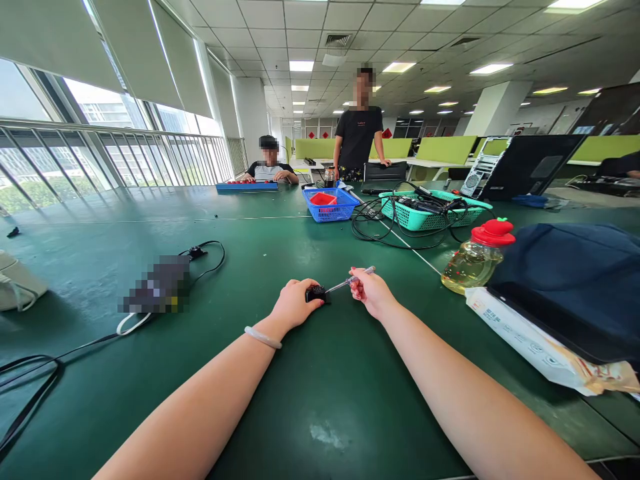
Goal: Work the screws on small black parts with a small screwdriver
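Observation:
My left hand [296,303] is closed around a small black block-like part [316,294] on the green table. A pale bracelet [263,337] circles my left wrist. In my right hand [371,292] is a slim screwdriver [342,285] with a clear handle, pinched between thumb and fingers. Its metal shaft points left, and the tip meets or nearly meets the black part's right side. What exactly the black part is, I cannot make out, since my fingers cover some of it.
Right of my arms stand a bottle of yellow liquid [473,267], a white packet [530,340] and a dark blue bag [575,280]. Farther back are a blue basket [330,212] and a green basket [425,219] with cables. A blurred dark device [160,283] lies left. Two people are beyond.

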{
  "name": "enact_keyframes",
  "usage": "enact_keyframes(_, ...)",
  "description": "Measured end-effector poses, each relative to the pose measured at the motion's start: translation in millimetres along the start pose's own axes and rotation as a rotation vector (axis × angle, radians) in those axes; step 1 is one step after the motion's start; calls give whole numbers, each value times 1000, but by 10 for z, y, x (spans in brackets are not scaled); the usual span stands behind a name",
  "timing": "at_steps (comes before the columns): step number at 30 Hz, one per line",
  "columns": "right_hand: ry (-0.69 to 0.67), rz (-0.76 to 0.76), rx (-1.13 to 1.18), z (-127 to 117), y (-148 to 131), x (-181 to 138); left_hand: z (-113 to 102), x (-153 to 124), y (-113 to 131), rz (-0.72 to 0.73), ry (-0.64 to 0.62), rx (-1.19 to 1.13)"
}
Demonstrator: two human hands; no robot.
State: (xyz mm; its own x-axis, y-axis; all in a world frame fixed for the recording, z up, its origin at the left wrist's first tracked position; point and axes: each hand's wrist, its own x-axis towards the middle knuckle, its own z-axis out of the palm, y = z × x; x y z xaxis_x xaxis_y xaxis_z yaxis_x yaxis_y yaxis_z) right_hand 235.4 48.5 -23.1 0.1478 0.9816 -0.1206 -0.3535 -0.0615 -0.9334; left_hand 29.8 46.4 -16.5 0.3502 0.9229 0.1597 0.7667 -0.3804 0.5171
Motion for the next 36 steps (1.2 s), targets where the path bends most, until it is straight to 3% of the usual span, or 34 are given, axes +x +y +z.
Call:
enact_keyframes(21,62,-59,-35,-1,-26,4,3,-9,-20,57,-40,-19)
enact_keyframes(36,81,-58,-70,5,17,42,-24,-21,27,13,-58,2)
